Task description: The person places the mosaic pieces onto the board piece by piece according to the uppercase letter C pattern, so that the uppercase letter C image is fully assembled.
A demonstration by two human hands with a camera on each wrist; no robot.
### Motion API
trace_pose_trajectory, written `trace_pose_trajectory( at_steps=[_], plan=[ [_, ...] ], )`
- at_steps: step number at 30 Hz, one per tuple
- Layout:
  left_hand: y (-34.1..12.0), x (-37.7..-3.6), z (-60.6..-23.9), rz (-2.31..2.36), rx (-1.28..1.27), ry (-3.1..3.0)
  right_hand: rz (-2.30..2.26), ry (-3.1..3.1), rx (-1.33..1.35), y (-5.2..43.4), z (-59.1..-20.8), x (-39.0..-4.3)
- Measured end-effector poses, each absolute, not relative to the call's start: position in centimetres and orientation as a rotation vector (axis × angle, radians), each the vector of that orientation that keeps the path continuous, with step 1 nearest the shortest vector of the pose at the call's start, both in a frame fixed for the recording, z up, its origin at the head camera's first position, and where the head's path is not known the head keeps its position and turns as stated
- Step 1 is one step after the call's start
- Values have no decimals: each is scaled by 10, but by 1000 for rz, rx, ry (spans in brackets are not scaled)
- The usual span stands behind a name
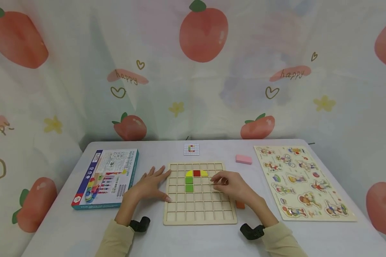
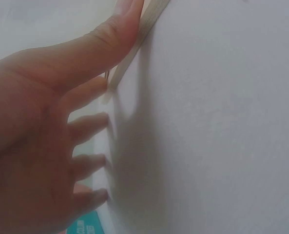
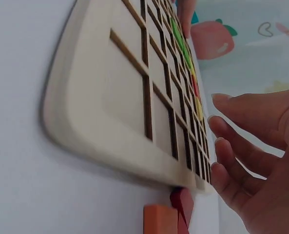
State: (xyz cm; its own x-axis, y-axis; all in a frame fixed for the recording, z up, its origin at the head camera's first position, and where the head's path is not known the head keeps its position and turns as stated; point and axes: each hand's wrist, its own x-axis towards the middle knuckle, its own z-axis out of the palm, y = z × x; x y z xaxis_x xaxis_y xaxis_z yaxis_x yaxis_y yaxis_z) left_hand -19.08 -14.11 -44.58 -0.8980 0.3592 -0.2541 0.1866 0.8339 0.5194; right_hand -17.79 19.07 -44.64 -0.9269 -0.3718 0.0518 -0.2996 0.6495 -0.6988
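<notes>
the wooden grid board (image 1: 199,207) lies flat near the middle of the table (image 1: 186,239), directly in front of the person. the left hand (image 1: 151,185) rests at the board's left edge with its fingers straight and spread; the grip is open and holds nothing. in the left wrist view the thumb (image 2: 110,39) lies against the board's rim (image 2: 151,17), the other fingertips on the bare table.

the right hand (image 1: 231,185) lies over the right part of the board, fingers loosely bent above the grid cells. in the right wrist view the fingers (image 3: 241,146) hover just above the board's surface with nothing seen between them; whether a small piece is pinched under the hand cannot be told from the head view.

on the board, a yellow piece (image 1: 189,173), a red piece (image 1: 197,173) and a second yellow piece (image 1: 204,173) sit side by side in the second row, left of the right hand's fingertips. two green pieces (image 1: 189,184) sit stacked in the column below the first yellow one.

an orange block (image 1: 240,204) lies on the table just beside the board's right edge, partly hidden by the right wrist; the right wrist view shows a dark red piece (image 3: 183,204) touching it.
</notes>
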Motion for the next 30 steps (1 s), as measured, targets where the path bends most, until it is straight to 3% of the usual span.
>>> trace_pose_trajectory(
  at_steps=[17,30],
  plan=[
    [-136,-196,-446,673,409,2662,-978,2836,-513,251,-445,-170],
    [-140,-193,-448,695,395,2661,-916,2788,-578,255,-449,-167]
  ],
)
